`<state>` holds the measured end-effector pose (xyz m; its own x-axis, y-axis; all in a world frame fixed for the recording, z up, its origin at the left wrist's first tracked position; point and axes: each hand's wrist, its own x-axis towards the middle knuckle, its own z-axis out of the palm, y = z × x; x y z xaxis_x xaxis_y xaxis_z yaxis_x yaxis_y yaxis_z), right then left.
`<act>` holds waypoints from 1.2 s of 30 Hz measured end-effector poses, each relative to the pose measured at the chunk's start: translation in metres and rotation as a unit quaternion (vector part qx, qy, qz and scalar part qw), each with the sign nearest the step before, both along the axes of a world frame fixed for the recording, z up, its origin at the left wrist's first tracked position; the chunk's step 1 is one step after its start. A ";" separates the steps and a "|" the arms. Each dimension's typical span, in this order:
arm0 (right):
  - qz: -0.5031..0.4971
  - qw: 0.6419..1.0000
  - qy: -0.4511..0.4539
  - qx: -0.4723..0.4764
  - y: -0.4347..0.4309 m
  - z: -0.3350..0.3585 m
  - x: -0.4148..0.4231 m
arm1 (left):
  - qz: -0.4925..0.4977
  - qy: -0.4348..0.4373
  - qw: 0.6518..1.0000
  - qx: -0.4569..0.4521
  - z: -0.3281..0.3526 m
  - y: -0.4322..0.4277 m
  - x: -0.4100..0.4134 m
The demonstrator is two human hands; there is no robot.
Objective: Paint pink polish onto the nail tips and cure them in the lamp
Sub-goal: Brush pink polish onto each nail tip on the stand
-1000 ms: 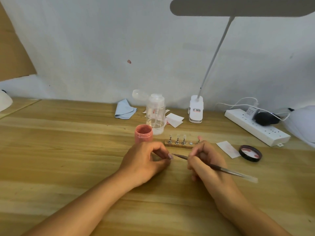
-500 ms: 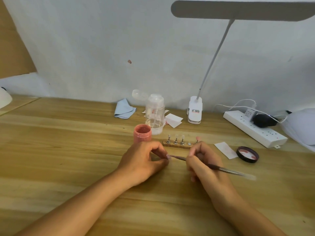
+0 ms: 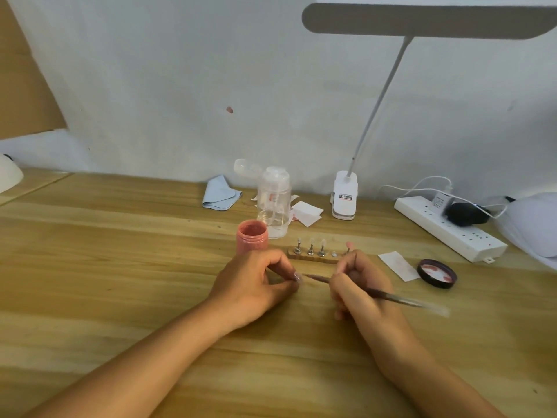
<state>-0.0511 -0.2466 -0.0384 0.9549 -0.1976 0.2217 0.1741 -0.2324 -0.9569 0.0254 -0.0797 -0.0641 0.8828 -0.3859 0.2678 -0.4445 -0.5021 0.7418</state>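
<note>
My left hand (image 3: 256, 282) pinches a small nail tip (image 3: 298, 277) between thumb and forefinger, low over the wooden table. My right hand (image 3: 358, 285) grips a thin brush (image 3: 391, 296) like a pen, and its bristle end touches the nail tip. Just behind the hands lies a wooden holder strip (image 3: 313, 257) with three clear nail tips on metal stands, one bare stand and a pink tip at its right end. An open jar of pink polish (image 3: 252, 236) stands behind my left hand. The white curing lamp (image 3: 533, 224) sits at the far right edge.
The jar's black lid (image 3: 437, 273) lies right of my right hand beside a paper slip (image 3: 398, 265). A clear pump bottle (image 3: 275, 203), blue cloth (image 3: 220, 196), paper wipes (image 3: 306, 213), desk lamp base (image 3: 345, 199) and white power strip (image 3: 449, 227) line the back wall.
Both hands stay together at the nail tip; the brush keeps working on it with only slight shifts. The camera view has tilted slightly.
</note>
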 end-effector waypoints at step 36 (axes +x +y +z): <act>-0.050 0.974 -0.201 -0.095 -0.003 -0.016 0.001 | -0.095 0.165 0.953 -0.234 0.027 -0.014 -0.030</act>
<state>-0.0498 -0.2491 -0.0544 0.7615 -0.2030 0.6156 0.4937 -0.4336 -0.7538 -0.0050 -0.0934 -0.0369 0.8752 -0.4534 0.1684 -0.1972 -0.0167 0.9802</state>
